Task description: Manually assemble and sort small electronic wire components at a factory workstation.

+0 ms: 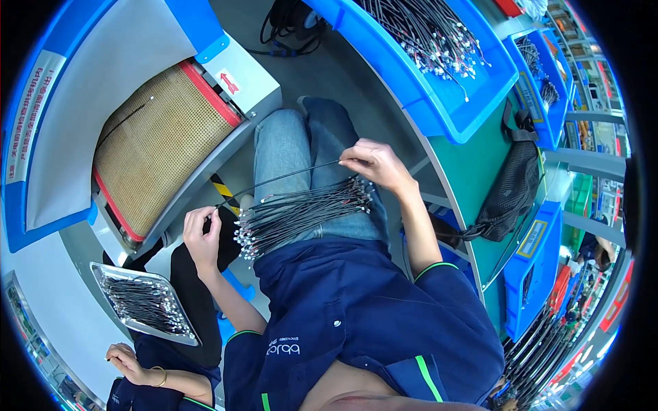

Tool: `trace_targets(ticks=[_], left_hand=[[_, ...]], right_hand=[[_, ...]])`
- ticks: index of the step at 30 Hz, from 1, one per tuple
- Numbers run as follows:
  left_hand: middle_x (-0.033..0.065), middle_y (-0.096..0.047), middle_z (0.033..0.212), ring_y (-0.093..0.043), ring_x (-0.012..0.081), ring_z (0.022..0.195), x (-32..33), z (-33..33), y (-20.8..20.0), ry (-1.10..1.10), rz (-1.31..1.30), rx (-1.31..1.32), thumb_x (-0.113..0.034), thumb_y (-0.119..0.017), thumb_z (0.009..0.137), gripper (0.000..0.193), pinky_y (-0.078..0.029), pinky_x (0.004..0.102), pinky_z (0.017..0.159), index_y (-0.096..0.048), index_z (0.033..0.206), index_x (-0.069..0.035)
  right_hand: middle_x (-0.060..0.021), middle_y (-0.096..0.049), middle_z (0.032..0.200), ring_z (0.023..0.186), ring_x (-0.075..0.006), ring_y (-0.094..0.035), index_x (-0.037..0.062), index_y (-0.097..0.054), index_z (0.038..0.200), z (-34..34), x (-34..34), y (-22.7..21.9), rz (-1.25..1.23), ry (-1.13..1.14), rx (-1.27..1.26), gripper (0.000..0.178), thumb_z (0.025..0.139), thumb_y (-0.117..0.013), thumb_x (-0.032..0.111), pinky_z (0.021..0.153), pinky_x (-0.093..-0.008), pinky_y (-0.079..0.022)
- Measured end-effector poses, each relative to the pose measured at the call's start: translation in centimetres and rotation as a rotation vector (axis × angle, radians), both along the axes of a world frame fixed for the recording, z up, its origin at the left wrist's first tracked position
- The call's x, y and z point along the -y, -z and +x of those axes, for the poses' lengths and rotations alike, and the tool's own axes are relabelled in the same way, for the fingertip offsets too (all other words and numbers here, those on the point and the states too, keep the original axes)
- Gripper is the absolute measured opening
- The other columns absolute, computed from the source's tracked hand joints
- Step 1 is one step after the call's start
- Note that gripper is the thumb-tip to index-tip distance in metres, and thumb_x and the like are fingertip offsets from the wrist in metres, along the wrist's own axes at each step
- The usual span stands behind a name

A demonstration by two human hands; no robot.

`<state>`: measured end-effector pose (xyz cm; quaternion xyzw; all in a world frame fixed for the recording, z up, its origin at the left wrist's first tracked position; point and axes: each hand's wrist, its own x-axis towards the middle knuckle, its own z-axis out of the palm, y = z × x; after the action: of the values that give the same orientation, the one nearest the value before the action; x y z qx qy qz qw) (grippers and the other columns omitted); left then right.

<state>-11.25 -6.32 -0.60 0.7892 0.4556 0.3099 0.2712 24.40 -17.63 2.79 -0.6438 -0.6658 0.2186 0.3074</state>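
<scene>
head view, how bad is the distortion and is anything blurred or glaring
Head view: strong fisheye bending, the blue bin and mesh conveyor belt curve toward a black rim; the hands, left hand and right hand, and the cable bundle are sharp; the far right edge smears; lighting even, mild shine on the metal tray.

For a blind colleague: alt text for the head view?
Both hands stretch one thin black cable between them, left hand and right hand, above a cable bundle lying on the person's lap. A mesh conveyor belt sits left, blue bins right.
</scene>
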Motion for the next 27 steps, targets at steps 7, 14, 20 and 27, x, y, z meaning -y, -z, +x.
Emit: trace_targets(ticks=[7, 14, 20, 27], left_hand=[[0.0093, -0.062, 0.080, -0.059, 0.0237, 0.076, -0.21, -0.45, 0.03, 0.005, 0.023, -0.004, 0.003, -0.068, 0.074, 0.010, -0.048, 0.0319, 0.068, -0.062, 0.082, 0.000], [0.0091, -0.063, 0.080, -0.060, 0.0245, 0.077, -0.16, -0.46, -0.04, 0.006, 0.039, 0.004, 0.002, -0.068, 0.074, 0.010, -0.048, 0.0328, 0.069, -0.062, 0.082, 0.000], [0.0090, -0.063, 0.079, -0.060, 0.0246, 0.077, -0.21, -0.58, -0.18, 0.010, 0.062, -0.017, 0.003, -0.068, 0.074, 0.010, -0.048, 0.0329, 0.069, -0.063, 0.082, 0.000], [0.0091, -0.063, 0.079, -0.060, 0.0244, 0.077, -0.29, -0.95, -0.02, -0.002, 0.052, -0.008, 0.003, -0.068, 0.073, 0.011, -0.048, 0.0325, 0.068, -0.063, 0.082, 0.000]], right_hand=[[-0.0061, -0.061, 0.074, 0.067, -0.0189, -0.059, 0.0047, -0.066, 0.086, -0.47, 0.00, -0.54, 0.000, 0.042, -0.049, 0.009, 0.079, -0.070, 0.008, 0.057, -0.0299, -0.045], [-0.0050, -0.060, 0.072, 0.064, -0.0171, -0.058, 0.0057, -0.067, 0.087, -0.28, 0.09, -0.23, 0.035, 0.050, -0.069, 0.009, 0.080, -0.070, 0.009, 0.055, -0.0286, -0.043], [-0.0045, -0.059, 0.071, 0.063, -0.0151, -0.057, 0.0056, -0.067, 0.085, -0.42, 0.04, -0.21, 0.015, 0.077, -0.138, 0.007, 0.080, -0.070, 0.010, 0.053, -0.0275, -0.042], [-0.0034, -0.059, 0.071, 0.061, -0.0124, -0.056, 0.0056, -0.067, 0.085, -0.86, 0.08, -0.41, -0.063, 0.093, -0.201, 0.009, 0.080, -0.070, 0.012, 0.052, -0.0261, -0.041]])
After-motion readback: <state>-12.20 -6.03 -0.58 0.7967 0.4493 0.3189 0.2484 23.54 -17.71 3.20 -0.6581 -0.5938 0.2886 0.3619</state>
